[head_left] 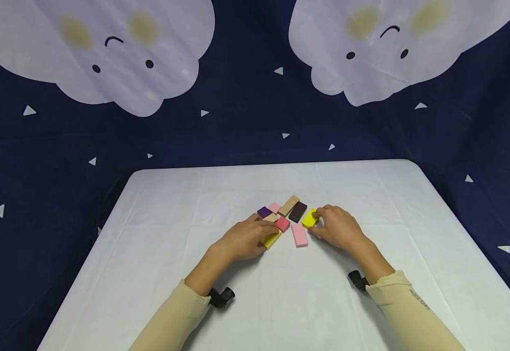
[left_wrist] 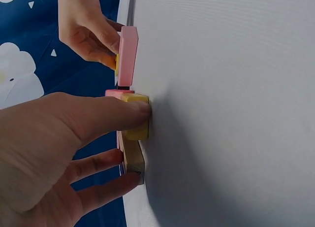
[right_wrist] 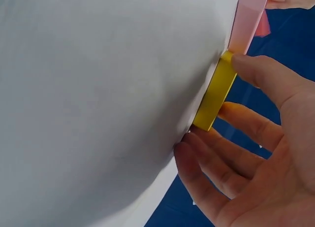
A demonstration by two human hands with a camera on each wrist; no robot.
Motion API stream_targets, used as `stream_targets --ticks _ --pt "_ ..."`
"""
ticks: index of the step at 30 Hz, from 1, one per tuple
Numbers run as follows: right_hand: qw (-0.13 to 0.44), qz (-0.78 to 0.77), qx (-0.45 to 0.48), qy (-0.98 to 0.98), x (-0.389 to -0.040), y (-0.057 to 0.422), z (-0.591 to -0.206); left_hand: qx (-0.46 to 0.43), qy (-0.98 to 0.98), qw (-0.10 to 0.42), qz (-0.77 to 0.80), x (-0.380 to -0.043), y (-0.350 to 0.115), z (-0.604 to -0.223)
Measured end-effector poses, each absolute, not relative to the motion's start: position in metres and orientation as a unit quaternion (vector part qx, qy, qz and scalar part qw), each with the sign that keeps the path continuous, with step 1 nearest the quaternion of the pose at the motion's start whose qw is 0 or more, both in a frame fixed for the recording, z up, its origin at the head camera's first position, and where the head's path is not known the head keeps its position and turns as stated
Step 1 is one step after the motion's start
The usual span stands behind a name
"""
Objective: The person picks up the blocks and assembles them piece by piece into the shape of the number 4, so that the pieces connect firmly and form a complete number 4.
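Note:
My left hand [head_left: 244,239] reaches the near left side of a cluster of small blocks. Its thumb lies against a yellow block [left_wrist: 136,131], while two other fingers touch a wooden block [left_wrist: 133,160] beside it. A red block [head_left: 283,224] sits just past the fingertips. On the cluster's right, my right hand [head_left: 338,226] holds a bright yellow block [right_wrist: 215,91] between thumb and fingers. Between the hands lies a pink block [head_left: 300,235]. A dark brown block [head_left: 298,212] and a tan block [head_left: 288,205] lie behind it.
A purple block [head_left: 264,212] and a smaller pink block [head_left: 274,207] lie at the back left of the cluster. White cloth covers the table [head_left: 171,204]. Behind its far edge hangs a dark blue curtain [head_left: 246,141] with clouds and triangles.

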State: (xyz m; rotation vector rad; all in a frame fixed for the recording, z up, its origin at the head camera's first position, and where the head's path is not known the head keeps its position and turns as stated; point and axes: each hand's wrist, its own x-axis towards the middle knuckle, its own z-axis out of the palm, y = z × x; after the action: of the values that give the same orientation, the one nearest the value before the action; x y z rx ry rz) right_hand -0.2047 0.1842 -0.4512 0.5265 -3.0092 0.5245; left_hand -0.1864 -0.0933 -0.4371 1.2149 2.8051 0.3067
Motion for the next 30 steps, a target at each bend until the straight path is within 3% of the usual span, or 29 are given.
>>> stream_targets --ticks 22,30 --pt "0.045 0.156 0.162 -0.973 -0.204 0.174 -0.453 0.384 0.917 0.027 0.109 -0.189 -0.096 -0.441" --pt "0.020 0.173 0.151 -0.973 -0.204 0.173 -0.452 0.380 0.917 0.031 0.121 -0.189 -0.098 -0.442"
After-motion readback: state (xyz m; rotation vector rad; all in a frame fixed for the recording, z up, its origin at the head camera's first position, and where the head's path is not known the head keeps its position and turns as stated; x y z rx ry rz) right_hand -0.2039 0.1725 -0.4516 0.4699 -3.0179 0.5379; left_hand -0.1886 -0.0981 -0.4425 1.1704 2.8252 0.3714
